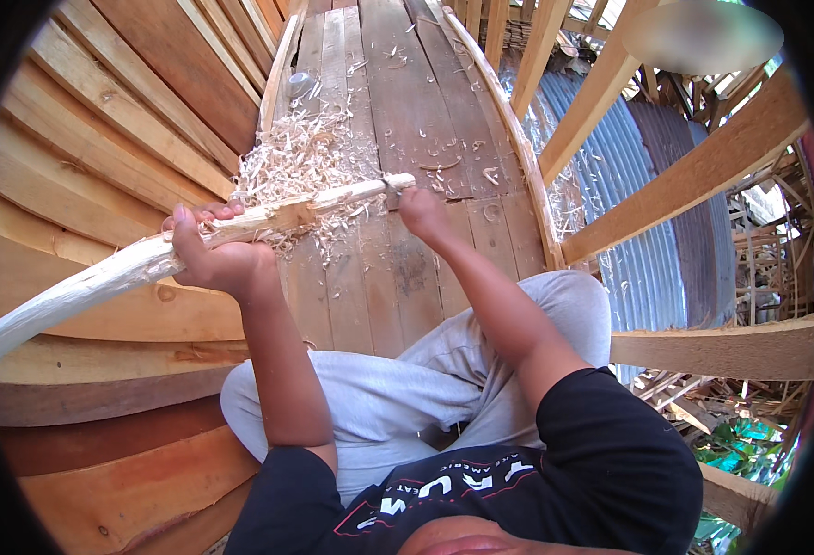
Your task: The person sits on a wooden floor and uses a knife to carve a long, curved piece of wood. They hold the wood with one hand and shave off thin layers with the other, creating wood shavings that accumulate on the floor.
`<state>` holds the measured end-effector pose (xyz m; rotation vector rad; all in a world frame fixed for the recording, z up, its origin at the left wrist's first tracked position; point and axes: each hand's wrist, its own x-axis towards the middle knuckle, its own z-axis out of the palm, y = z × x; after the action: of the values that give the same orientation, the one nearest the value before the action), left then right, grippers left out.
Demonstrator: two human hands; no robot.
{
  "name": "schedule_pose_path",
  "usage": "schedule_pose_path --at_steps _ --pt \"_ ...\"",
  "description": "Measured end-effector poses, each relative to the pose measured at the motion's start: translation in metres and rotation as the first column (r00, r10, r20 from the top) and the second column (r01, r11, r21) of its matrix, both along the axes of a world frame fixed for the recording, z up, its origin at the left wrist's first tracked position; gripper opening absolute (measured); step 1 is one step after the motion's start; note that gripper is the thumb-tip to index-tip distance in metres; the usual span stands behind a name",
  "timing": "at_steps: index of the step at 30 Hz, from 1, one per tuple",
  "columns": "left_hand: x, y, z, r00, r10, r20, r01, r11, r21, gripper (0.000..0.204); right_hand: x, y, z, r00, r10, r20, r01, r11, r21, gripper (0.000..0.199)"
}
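Evidently a split hold: left steadies, right at the tip

From my remote station I log one pale pole [277, 218] lying across the front of the body, over the floor [416, 268]. Its near end runs out toward the left rim; its narrow tip is at the right hand.

Left hand [223, 263]: gripping the pole, seemingly from beneath, fingertips showing on the far side. I read this as the anchor, set back from the tip so that the worked end stays free.

Right hand [425, 212]: closed in a fist at the tip, apparently on a small dark blade [392, 188]. I cannot make out the handle. Keeping the fists well apart presumably leaves clear wood between edge and fingers.

Shavings [300, 157] heap just beyond the pole; that side probably suits because it keeps curls off the crossed legs [361, 393]. A jar [299, 84] stands or lies past the heap; I cannot tell which. Boards [102, 194] wall the left side. Whether the pole touches the floor, I cannot tell.
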<state>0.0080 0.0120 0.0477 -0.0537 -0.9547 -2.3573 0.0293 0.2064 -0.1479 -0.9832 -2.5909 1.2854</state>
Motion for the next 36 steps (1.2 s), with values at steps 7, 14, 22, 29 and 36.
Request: schedule_pose_path --at_steps 7,14,22,29,36 --pt "0.001 0.0 -0.009 0.999 -0.025 -0.02 0.023 0.994 -0.108 0.018 -0.006 -0.038 0.039 0.995 0.087 -0.045 -0.09 0.994 -0.063 0.051" --pt "0.0 0.004 -0.005 0.998 0.06 0.017 -0.058 0.994 -0.091 0.018 -0.014 0.012 -0.029 0.999 0.038 0.002 -0.038 0.996 -0.083 0.056" --pt "-0.002 0.008 -0.002 0.994 0.088 0.072 -0.084 0.994 -0.064 0.022 -0.013 0.008 -0.033 0.992 -0.115 -0.049 0.113 0.993 -0.038 0.053" --pt "-0.006 -0.001 -0.008 0.999 0.046 0.025 -0.044 0.996 -0.075 0.019 -0.012 -0.04 0.032 0.991 0.124 -0.056 -0.127 0.991 -0.05 0.053" --pt "-0.016 -0.011 -0.013 0.997 0.022 0.074 -0.021 1.0 -0.017 0.017 -0.019 0.007 -0.02 0.997 0.079 -0.028 -0.08 0.994 -0.07 0.06"
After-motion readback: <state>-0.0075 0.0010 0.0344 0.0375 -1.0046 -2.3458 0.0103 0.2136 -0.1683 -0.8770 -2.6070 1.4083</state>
